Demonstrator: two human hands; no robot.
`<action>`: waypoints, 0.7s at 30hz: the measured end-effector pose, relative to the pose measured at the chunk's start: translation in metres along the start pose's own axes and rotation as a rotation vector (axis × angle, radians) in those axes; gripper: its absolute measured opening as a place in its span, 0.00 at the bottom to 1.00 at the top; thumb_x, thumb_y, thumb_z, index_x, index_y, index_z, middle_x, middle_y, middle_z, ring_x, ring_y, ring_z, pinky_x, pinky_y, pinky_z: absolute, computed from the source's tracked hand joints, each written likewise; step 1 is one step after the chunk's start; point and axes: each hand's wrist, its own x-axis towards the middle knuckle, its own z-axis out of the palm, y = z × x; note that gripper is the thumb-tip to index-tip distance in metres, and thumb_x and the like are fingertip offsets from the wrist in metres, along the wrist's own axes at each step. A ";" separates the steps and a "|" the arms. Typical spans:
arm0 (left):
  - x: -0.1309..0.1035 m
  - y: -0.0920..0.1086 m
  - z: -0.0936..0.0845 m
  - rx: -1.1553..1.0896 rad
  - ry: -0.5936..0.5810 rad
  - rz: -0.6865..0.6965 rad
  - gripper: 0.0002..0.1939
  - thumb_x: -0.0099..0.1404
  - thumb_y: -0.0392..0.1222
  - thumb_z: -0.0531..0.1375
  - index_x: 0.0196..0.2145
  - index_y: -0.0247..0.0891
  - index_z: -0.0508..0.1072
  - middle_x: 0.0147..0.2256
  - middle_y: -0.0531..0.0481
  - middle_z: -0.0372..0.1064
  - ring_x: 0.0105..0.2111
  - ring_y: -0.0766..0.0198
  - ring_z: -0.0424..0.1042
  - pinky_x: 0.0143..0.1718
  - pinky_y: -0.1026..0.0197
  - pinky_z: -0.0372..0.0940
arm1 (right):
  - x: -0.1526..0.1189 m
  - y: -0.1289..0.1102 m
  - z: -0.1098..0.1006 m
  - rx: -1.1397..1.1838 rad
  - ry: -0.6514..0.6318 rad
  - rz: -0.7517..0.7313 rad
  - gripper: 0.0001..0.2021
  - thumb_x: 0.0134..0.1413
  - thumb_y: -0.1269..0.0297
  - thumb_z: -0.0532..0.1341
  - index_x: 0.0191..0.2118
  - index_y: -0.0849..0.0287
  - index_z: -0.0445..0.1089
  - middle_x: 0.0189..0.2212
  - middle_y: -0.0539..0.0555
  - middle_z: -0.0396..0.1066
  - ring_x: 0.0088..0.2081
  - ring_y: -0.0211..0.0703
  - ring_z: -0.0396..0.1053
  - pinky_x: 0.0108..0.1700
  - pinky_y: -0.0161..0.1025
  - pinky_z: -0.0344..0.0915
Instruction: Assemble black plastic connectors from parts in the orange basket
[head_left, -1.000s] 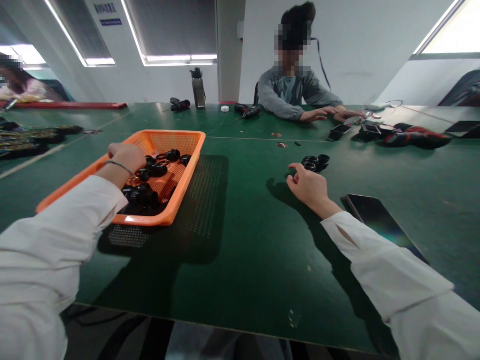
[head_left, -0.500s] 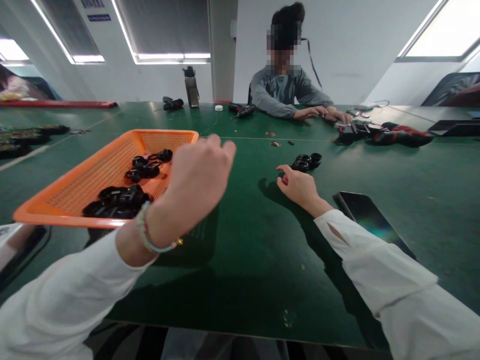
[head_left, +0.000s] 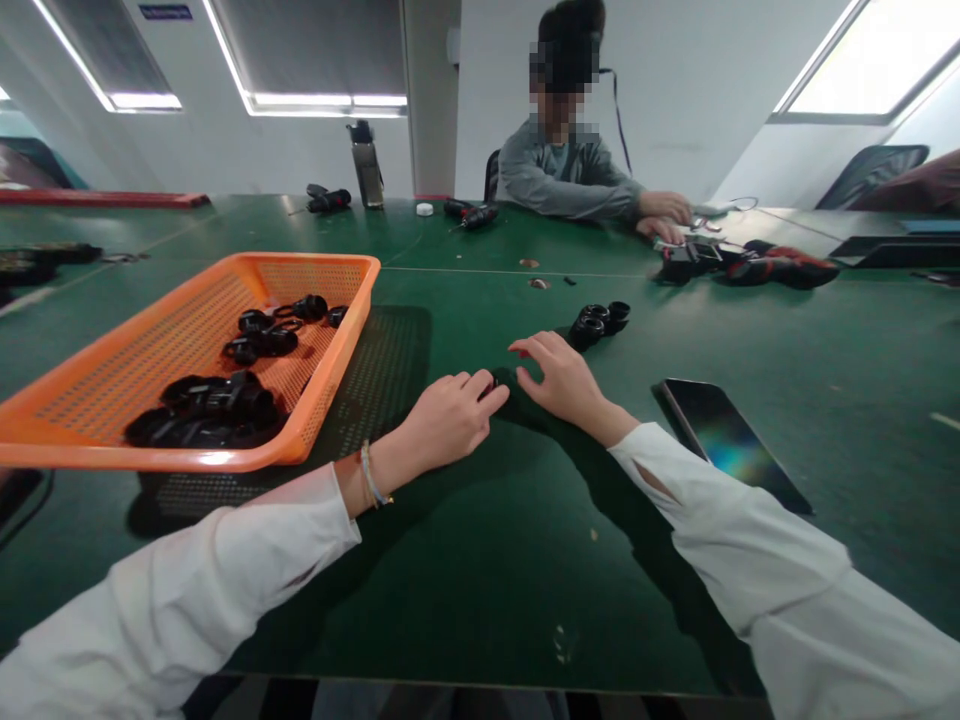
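A small black piece (head_left: 493, 382) sits at the fingertips of the left hand (head_left: 450, 418), low over the bench (head_left: 465, 560); mostly covered, its shape cannot be told. That hand is closed in a pinch around it. The right hand (head_left: 561, 380) faces it, thumb and fingers parted in a loose curl, apparently with nothing held. If the piece matches the black cups (head_left: 592, 322) just beyond the right hand, it should be light, stiff, perhaps smooth enough to slip or roll, and best taken by its outer wall between thumb and forefinger. More black parts (head_left: 225, 395) lie heaped in the orange basket (head_left: 187, 460) to the left, while a phone (head_left: 727, 440) rests flat near the right forearm
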 end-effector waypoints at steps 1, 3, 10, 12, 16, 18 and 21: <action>-0.002 -0.003 0.001 -0.074 0.043 0.008 0.16 0.60 0.32 0.52 0.46 0.36 0.64 0.43 0.42 0.64 0.41 0.56 0.67 0.40 0.55 0.65 | 0.000 -0.004 0.001 0.060 0.010 -0.022 0.13 0.49 0.70 0.54 0.42 0.60 0.67 0.37 0.60 0.69 0.42 0.50 0.66 0.45 0.46 0.64; -0.006 -0.010 0.004 -0.254 0.137 0.005 0.18 0.58 0.32 0.52 0.48 0.38 0.63 0.45 0.43 0.62 0.45 0.58 0.65 0.46 0.57 0.64 | -0.001 -0.012 0.002 0.180 -0.021 -0.066 0.15 0.50 0.66 0.56 0.46 0.60 0.66 0.43 0.61 0.68 0.46 0.52 0.64 0.49 0.50 0.63; -0.011 -0.026 0.010 -0.576 0.166 -0.271 0.21 0.57 0.40 0.56 0.49 0.38 0.59 0.49 0.42 0.56 0.52 0.56 0.59 0.54 0.50 0.59 | -0.004 -0.030 0.002 0.253 -0.274 -0.242 0.20 0.51 0.61 0.58 0.50 0.60 0.64 0.46 0.61 0.67 0.50 0.53 0.61 0.52 0.54 0.62; -0.010 -0.026 0.011 -0.553 0.119 -0.304 0.23 0.57 0.44 0.57 0.50 0.38 0.58 0.50 0.41 0.55 0.53 0.53 0.57 0.56 0.47 0.56 | -0.004 -0.030 0.002 0.214 -0.264 -0.222 0.19 0.50 0.64 0.59 0.50 0.60 0.66 0.47 0.61 0.66 0.50 0.53 0.61 0.52 0.54 0.62; -0.008 -0.021 0.010 -0.477 0.073 -0.308 0.26 0.53 0.43 0.58 0.49 0.37 0.58 0.50 0.41 0.56 0.53 0.51 0.57 0.55 0.45 0.54 | -0.004 -0.027 0.004 0.155 -0.235 -0.131 0.18 0.50 0.70 0.57 0.48 0.59 0.68 0.45 0.61 0.66 0.47 0.52 0.64 0.50 0.53 0.64; -0.008 -0.020 0.010 -0.485 0.058 -0.313 0.27 0.52 0.43 0.58 0.49 0.36 0.57 0.50 0.41 0.56 0.52 0.51 0.59 0.53 0.45 0.57 | -0.004 -0.026 0.005 0.167 -0.232 -0.091 0.18 0.49 0.70 0.57 0.48 0.58 0.68 0.43 0.60 0.67 0.45 0.51 0.65 0.48 0.52 0.65; -0.008 -0.021 0.009 -0.521 0.016 -0.319 0.26 0.51 0.44 0.57 0.48 0.36 0.57 0.48 0.41 0.59 0.48 0.52 0.63 0.50 0.47 0.60 | -0.004 -0.024 0.007 0.263 -0.204 -0.031 0.21 0.45 0.70 0.59 0.49 0.56 0.65 0.41 0.58 0.67 0.44 0.50 0.66 0.47 0.51 0.65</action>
